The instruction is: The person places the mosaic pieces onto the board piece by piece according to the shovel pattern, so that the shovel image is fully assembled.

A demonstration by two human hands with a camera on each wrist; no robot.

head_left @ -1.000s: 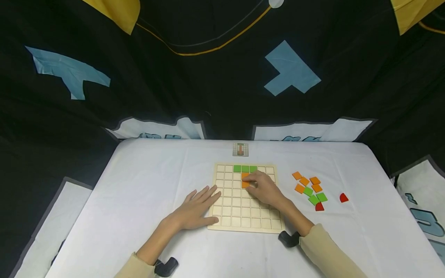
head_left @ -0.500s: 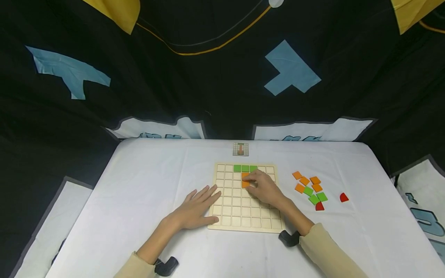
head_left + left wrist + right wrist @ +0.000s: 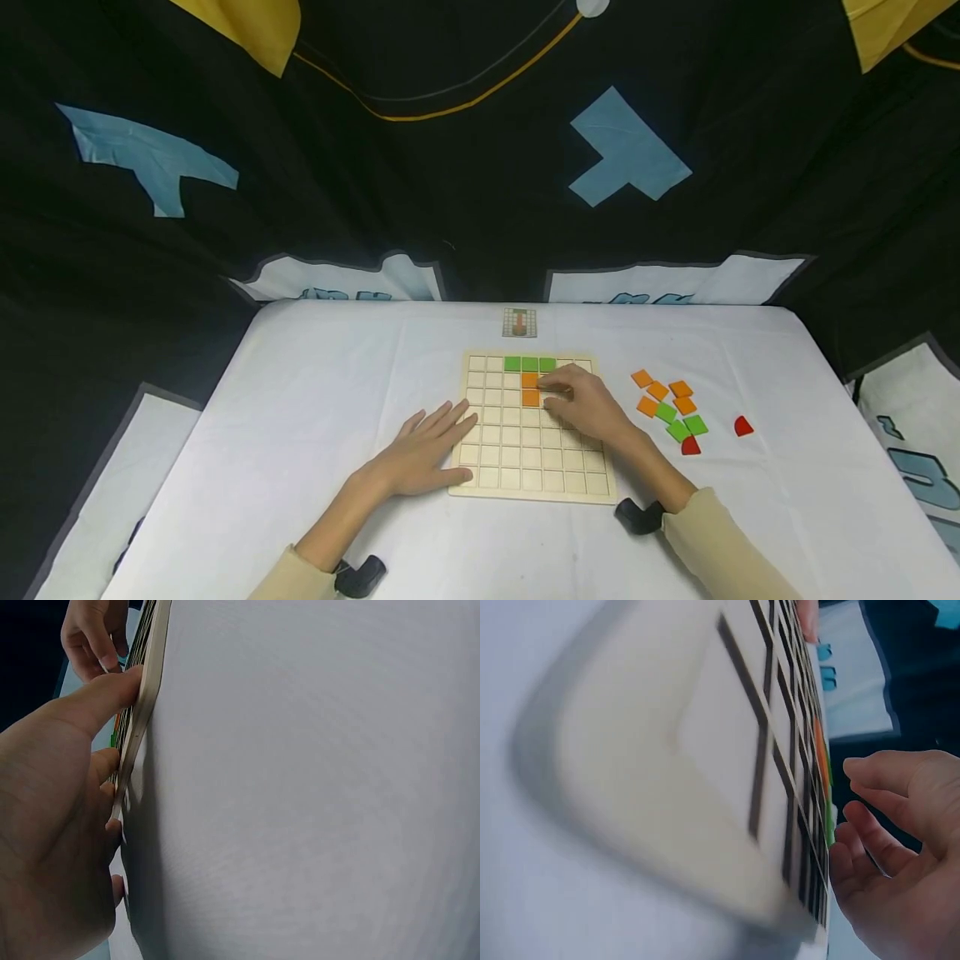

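A pale wooden grid board (image 3: 510, 478) lies on the white cloth. Three green square tiles (image 3: 529, 364) sit in its far row, and two orange square tiles (image 3: 530, 397) run down from the middle one. My left hand (image 3: 422, 450) rests at the board's left edge with fingers spread; in the left wrist view its thumb (image 3: 120, 686) touches the side of the board. Just right of the orange tiles, my right hand (image 3: 588, 406) hovers low over the grid. Its fingers are loosely bent, with a gap between thumb and fingertips and nothing held, as the right wrist view shows.
Right of the board lies a loose group of several orange tiles (image 3: 647, 407) and green tiles (image 3: 696, 425). One red quarter-round piece (image 3: 691, 446) touches that group, another (image 3: 742, 427) lies farther right. Behind the board is a small pattern card (image 3: 519, 322).
My right hand has drawn back slightly to the right, off the orange tiles, which now show fully in their cells. The left hand has stayed in place.
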